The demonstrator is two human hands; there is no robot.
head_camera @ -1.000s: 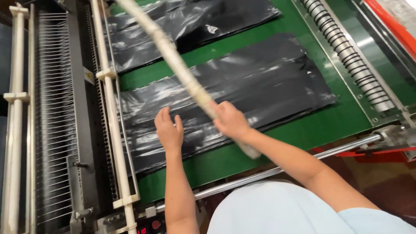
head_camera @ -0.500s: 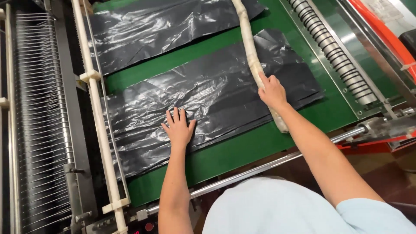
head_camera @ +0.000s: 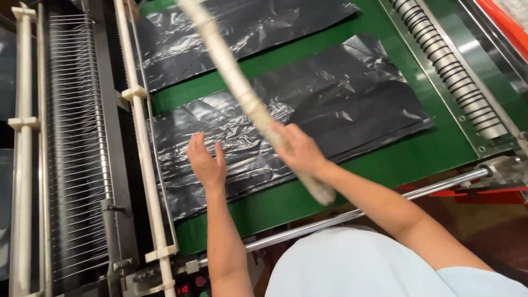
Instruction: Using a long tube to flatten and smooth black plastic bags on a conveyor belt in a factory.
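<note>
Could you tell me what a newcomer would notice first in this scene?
Probably the long pale stick, blurred, gripped by the right hand and slanting over the near stack of black plastic bags on the green belt. The left hand hovers open over the stack's left part.

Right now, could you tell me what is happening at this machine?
A person stands over a green conveyor belt that carries flat stacks of black plastic bags. The right hand grips a long, pale, wrapped stick, held slanting above the near stack of bags. The left hand is open, fingers spread, over the crinkled left part of that stack. A second stack lies farther up the belt. White rails and a wire rack run along the left side.
</note>
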